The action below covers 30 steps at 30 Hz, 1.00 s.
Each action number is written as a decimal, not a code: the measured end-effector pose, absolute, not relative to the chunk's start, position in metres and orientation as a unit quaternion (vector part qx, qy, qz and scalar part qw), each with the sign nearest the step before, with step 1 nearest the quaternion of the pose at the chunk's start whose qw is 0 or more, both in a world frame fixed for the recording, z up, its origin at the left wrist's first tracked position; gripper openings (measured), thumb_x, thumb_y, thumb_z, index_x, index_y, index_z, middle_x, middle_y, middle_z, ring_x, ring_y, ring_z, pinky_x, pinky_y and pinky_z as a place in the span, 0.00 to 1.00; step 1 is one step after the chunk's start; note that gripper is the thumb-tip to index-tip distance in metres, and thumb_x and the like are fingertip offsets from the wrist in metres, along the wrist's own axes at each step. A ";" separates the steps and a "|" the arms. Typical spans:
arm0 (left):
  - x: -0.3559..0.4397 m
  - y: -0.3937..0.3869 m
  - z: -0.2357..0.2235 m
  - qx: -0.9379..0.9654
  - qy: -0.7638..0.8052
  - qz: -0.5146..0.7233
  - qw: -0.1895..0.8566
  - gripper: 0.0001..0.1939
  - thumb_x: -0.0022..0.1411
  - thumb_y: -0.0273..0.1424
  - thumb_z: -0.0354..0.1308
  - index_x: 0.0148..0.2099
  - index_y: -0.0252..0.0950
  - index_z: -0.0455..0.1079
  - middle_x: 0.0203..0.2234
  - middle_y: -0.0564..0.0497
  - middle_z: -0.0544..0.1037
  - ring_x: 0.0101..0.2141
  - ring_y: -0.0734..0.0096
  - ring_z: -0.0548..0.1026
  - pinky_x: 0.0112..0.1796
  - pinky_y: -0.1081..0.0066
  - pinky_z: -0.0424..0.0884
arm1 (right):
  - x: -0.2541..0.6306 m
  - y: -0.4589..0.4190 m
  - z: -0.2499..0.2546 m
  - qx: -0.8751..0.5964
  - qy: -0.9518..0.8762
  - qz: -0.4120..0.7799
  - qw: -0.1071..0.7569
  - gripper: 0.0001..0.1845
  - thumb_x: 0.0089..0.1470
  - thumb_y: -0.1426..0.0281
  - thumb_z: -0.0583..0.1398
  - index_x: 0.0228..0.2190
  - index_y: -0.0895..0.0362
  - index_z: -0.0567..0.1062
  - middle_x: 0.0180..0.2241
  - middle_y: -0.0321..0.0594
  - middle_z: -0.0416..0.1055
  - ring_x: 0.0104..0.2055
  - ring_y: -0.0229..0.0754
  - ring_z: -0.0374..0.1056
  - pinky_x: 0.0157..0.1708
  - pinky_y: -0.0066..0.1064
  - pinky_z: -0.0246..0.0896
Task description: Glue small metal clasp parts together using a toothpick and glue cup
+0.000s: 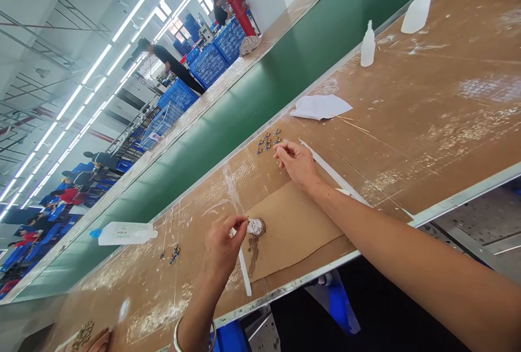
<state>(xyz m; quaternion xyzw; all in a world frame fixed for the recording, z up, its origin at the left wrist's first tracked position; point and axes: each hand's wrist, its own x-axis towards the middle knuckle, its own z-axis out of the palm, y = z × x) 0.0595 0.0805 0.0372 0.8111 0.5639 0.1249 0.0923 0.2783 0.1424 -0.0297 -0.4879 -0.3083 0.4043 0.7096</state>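
Note:
My left hand (223, 240), with a bangle at the wrist, is closed in a pinch beside a small round dish of white paste (256, 226). What sits between its thumb and forefinger is too small to make out. The dish rests on a sheet of brown cardboard (293, 232). Farther right, my right hand (299, 163) reaches over the bench with thumb and forefinger pressed together. Whatever they hold, if anything, is hidden. Just left of those fingertips lie several small blue and gold pieces (267, 142). More such pieces (174, 255) lie to the left of my left hand.
White tape strips (331, 170) flank the cardboard. A white sheet (321, 107), thin sticks (353, 124) and two white squeeze bottles (368, 45) are on the right. A blue-capped bottle (126, 233) lies left, along the green belt (228, 151). Another person's hand (100, 341) shows bottom left.

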 end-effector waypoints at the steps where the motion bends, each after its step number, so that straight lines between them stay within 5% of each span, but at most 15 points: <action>1: 0.060 0.081 0.037 0.814 0.560 0.123 0.094 0.09 0.57 0.35 0.53 0.31 0.40 0.74 0.25 0.53 0.76 0.31 0.69 0.73 0.33 0.71 0.66 | 0.278 0.142 -0.029 -0.488 -0.308 0.404 0.710 0.13 0.46 0.64 0.54 0.29 0.58 0.74 0.24 0.35 0.70 0.20 0.30 0.59 0.22 0.23 0.58; 19: 0.065 0.080 0.039 0.800 0.573 0.134 0.114 0.08 0.54 0.36 0.55 0.29 0.42 0.74 0.25 0.54 0.78 0.29 0.68 0.74 0.33 0.70 0.67 | 0.278 0.141 -0.029 -0.489 -0.314 0.397 0.710 0.13 0.47 0.63 0.54 0.29 0.58 0.74 0.24 0.34 0.69 0.20 0.30 0.59 0.24 0.24 0.59; 30: 0.021 0.044 0.048 0.646 0.665 0.290 0.238 0.16 0.48 0.45 0.63 0.30 0.36 0.76 0.26 0.49 0.79 0.30 0.66 0.76 0.34 0.70 0.72 | 0.277 0.137 -0.028 -0.487 -0.311 0.402 0.711 0.14 0.46 0.63 0.55 0.29 0.60 0.74 0.25 0.35 0.70 0.19 0.29 0.59 0.23 0.24 0.57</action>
